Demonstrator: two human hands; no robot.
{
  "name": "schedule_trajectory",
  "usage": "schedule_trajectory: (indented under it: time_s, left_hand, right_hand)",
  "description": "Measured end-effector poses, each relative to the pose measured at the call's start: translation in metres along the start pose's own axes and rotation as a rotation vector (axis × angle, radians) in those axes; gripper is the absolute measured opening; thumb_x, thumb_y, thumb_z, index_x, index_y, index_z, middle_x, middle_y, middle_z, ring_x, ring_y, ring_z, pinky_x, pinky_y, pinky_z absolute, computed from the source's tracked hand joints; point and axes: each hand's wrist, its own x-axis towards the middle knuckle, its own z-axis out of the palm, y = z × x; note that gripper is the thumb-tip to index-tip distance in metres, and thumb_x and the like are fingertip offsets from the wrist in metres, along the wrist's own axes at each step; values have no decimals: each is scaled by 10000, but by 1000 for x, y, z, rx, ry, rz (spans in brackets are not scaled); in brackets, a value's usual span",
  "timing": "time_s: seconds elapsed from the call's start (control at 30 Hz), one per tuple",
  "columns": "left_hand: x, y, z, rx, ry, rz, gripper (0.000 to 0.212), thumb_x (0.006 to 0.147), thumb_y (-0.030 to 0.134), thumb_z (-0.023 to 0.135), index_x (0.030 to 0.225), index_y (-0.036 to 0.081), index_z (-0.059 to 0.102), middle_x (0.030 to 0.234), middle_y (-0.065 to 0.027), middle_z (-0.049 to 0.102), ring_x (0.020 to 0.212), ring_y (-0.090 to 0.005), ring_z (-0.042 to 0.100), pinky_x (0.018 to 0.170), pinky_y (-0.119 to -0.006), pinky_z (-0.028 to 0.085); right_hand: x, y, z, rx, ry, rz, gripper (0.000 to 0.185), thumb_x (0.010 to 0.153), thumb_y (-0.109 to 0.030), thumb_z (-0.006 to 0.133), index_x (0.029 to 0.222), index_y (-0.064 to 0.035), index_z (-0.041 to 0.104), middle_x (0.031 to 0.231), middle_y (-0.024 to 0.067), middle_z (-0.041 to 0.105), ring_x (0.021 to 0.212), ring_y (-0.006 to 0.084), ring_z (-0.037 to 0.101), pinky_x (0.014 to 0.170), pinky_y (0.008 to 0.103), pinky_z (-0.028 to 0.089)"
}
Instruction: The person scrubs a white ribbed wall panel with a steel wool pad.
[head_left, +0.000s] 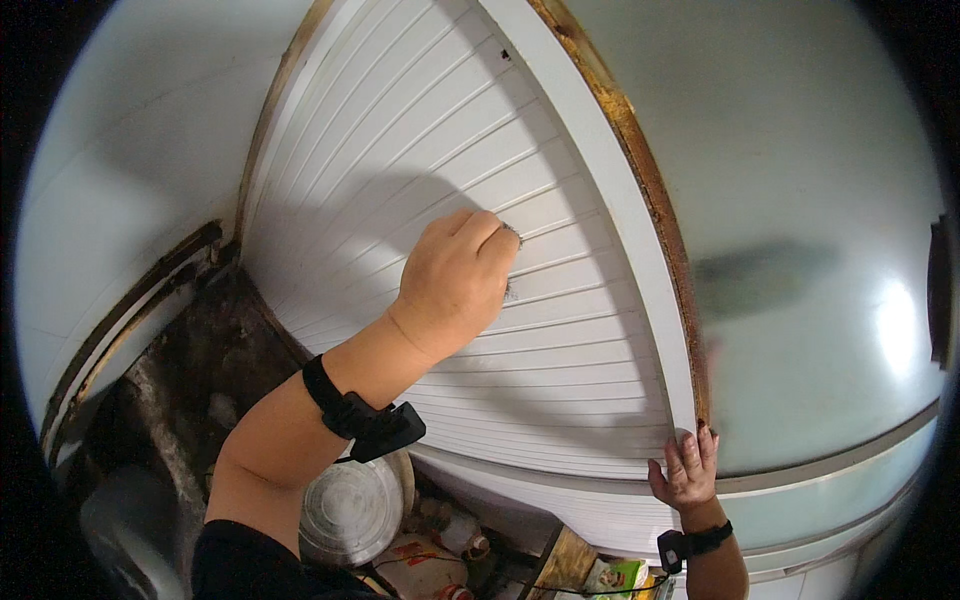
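Note:
My left hand (456, 281) is closed around a wiry scourer, likely steel wool (512, 235), with only tufts showing past the fingers. It is in front of a white ribbed panel (480, 352); whether the scourer touches the ribs is hard to tell. My right hand (688, 471) lies with fingers spread on the panel's smooth white frame (630, 225), at the lower right corner. Its fingertips reach the lower end of a rusty brown edge strip (660, 195). To the right is a glossy pale green panel (787, 360). Both wrists wear black straps with small devices.
Below my left forearm are a round lid (351, 510) and plastic bottles (457, 534). A wooden board (562, 566) and a green packet (615, 576) are at the bottom. A dark, grimy recess (202, 352) lies left, beside a pale wall (135, 165) with stained trim (135, 330).

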Motion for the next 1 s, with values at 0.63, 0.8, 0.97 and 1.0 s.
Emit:
schedule_trajectory:
  time_s: [0.63,0.8,0.97,1.0]
  left_hand:
    - [-87,-44,-1,29,-28,-207,116,684,-63,571,749,16,516,699,-125,500,654,-304,503,612,-379,424]
    - [-93,-50,1,36,24,-183,95,709,-57,561,744,18,514,707,-128,523,628,-300,508,575,-388,423]
    - [-127,-66,-2,-2,62,-332,81,738,-48,570,754,13,517,694,-125,526,629,-295,510,569,-378,420]
    - [-118,-60,1,-48,80,-328,80,741,-46,572,756,12,519,694,-125,529,629,-293,511,568,-375,420]
  right_hand:
    - [-2,2,-2,-19,-32,-25,575,745,-173,624,1259,3,435,1421,215,255,1253,483,304,988,600,276]
    - [0,1,-4,-38,-27,-22,579,742,-169,635,1260,5,443,1423,215,251,1245,497,304,988,594,284]
    - [0,1,-5,-20,-40,-20,571,741,-161,636,1252,12,452,1426,220,246,1238,513,300,985,591,289]
    - [-1,0,-4,-17,-46,-19,571,741,-161,636,1252,14,452,1426,221,245,1237,515,300,986,590,290]
